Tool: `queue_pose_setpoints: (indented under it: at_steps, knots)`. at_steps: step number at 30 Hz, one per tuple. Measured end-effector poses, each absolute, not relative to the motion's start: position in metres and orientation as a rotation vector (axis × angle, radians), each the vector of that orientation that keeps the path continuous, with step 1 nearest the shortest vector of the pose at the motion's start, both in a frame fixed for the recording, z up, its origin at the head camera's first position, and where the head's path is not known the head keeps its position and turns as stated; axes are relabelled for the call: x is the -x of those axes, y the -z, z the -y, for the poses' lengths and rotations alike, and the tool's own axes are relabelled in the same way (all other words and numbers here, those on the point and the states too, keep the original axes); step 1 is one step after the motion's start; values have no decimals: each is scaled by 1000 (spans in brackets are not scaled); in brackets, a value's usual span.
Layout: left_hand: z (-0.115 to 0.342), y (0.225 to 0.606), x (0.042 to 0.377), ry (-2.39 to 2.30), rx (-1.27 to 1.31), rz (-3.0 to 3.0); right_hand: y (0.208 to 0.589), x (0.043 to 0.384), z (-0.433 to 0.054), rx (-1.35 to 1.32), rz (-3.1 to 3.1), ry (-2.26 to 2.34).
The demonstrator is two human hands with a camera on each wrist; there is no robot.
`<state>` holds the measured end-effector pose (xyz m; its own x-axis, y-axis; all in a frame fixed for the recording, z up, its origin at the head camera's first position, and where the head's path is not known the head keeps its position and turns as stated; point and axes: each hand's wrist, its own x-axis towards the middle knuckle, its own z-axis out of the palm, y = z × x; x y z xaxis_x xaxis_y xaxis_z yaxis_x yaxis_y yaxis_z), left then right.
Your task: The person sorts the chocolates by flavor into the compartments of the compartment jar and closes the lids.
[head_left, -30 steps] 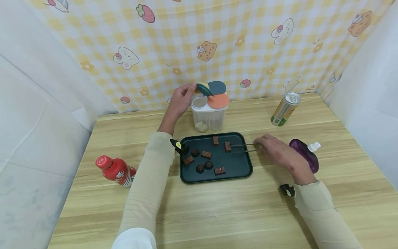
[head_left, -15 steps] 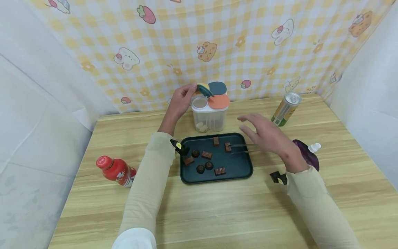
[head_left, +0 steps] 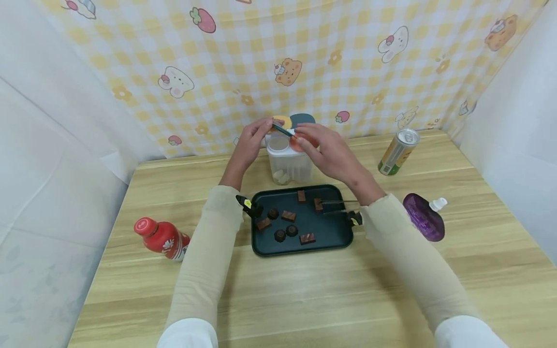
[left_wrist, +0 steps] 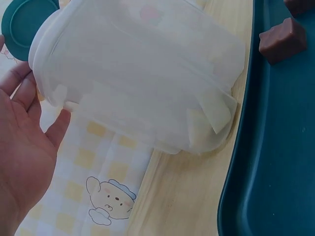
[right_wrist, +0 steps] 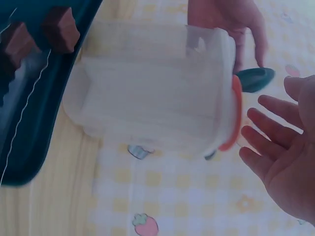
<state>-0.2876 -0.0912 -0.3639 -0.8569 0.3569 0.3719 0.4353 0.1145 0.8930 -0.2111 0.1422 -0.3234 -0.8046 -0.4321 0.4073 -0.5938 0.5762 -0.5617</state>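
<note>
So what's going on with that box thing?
A person has a clear container open. Their left hand holds up its green lid, while the right hand hovers nearby, holding nothing. Pale pieces sit inside, at the bottom. Metal tongs lie across the edge of a dark tray, where chocolates are laid out.

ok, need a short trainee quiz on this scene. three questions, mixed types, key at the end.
1. Multiple choice: what colour is the raised lid on the clear container?
A) orange
B) yellow
C) dark green

2. True or false: in the head view, the purple pouch lies to the right of the tray.

3. Count: how many round chocolates are on the tray, leaving out the rectangular ones?

Key: 1. C. 2. True. 3. Three.
</note>
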Motion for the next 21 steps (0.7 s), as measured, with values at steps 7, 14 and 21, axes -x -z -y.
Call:
queue_pose_setpoints:
  at_steps: [7, 14, 21]
  knots:
    - [93, 368, 286, 1962, 899, 2243, 333, 221, -132, -883, 2577, -1142]
    - [94, 372, 285, 1980, 930, 2210, 341, 223, -133, -853, 2598, -1047]
    - [95, 375, 285, 1919, 954, 2228, 348, 226, -133, -881, 2568, -932]
